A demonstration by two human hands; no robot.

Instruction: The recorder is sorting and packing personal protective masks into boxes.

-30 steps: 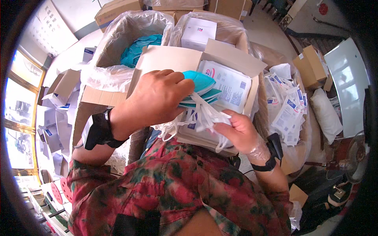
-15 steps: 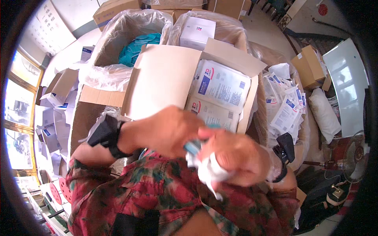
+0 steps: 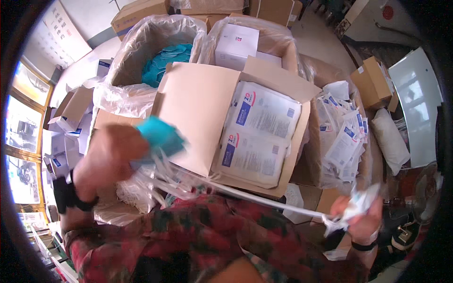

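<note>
My left hand (image 3: 111, 158) is raised at the left, closed around a stack of teal face masks (image 3: 160, 134) with white ear loops hanging from it. White straps (image 3: 255, 198) stretch from that stack across my lap to my right hand (image 3: 356, 219), which grips their bunched white ends at the lower right. Both hands are blurred by motion. An open cardboard box (image 3: 198, 108) with flat white sealed packets (image 3: 262, 129) inside lies in front of me.
Behind stand a plastic-lined box of teal masks (image 3: 165, 59) and another holding small white cartons (image 3: 236, 40). A bag of loose white packets (image 3: 344, 132) sits at the right. Folded white cartons (image 3: 66, 127) pile up at the left. More cardboard boxes (image 3: 373, 82) stand around.
My hands were together in my lap over the mask bundle. They have pulled apart: the left went up and left with the masks, the right went down and right, drawing the straps taut.
</note>
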